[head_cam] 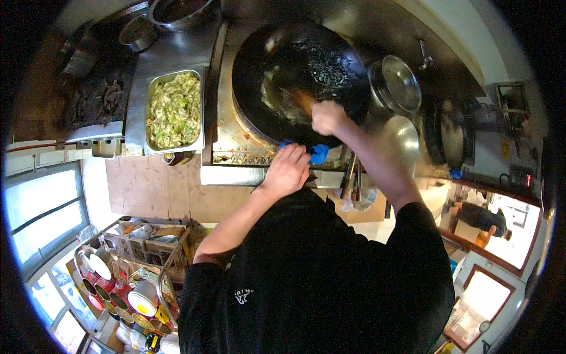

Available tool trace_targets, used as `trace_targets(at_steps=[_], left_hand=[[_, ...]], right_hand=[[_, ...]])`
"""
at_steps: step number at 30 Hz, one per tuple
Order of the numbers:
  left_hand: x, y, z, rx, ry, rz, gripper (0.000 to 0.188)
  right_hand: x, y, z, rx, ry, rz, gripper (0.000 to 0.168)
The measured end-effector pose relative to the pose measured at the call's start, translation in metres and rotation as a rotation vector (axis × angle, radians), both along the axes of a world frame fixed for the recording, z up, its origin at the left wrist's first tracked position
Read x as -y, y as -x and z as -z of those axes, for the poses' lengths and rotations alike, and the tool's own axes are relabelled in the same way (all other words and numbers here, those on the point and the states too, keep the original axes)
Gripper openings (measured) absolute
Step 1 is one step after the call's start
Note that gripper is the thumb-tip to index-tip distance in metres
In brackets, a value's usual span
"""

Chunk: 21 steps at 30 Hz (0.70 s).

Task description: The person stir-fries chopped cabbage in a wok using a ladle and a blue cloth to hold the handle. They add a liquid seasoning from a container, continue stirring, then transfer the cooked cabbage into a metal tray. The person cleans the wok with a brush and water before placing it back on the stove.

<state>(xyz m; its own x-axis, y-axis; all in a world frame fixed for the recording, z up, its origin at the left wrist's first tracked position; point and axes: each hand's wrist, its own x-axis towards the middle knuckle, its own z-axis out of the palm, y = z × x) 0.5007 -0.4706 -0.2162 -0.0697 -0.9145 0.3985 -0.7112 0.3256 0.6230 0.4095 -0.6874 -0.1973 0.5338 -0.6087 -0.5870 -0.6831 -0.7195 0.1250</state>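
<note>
A large black wok [349, 79] sits on the stove in front of me, with wet, shiny patches inside. My right hand [328, 117] grips the brown, wooden-looking handle of a utensil [302, 101] over the wok. Motion blur hides the utensil's far end, near some pale liquid or foam. At the wok's near edge, my left hand [287, 170] is closed on a blue cloth [319, 153]. Some of that cloth shows on either side of the fingers; the part of the rim or handle beneath is hidden.
A steel pan of chopped green-and-pale food [174, 110] stands left of the stove. Steel bowls [400, 84] and a perforated ladle [401, 137] lie to the right. Long handles [349, 175] jut over the front edge. Behind, a rack [170, 270] holds cans; another person [482, 219] is far right.
</note>
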Motion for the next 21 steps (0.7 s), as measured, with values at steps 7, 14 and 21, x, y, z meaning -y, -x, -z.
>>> trace_targets(at_steps=[7,14,21], left_hand=[[0.025,0.014,0.02,0.139,-0.045,0.072,0.016],[0.038,0.027,0.037,0.182,-0.124,0.106,0.014],[0.036,0.04,0.024,0.37,-0.313,0.105,0.014]], right_hand=[[-0.022,0.009,0.002,0.134,-0.034,0.029,0.03],[-0.025,0.001,0.002,0.21,-0.039,0.109,0.025],[-0.037,-0.016,-0.029,0.103,-0.069,0.115,0.027]])
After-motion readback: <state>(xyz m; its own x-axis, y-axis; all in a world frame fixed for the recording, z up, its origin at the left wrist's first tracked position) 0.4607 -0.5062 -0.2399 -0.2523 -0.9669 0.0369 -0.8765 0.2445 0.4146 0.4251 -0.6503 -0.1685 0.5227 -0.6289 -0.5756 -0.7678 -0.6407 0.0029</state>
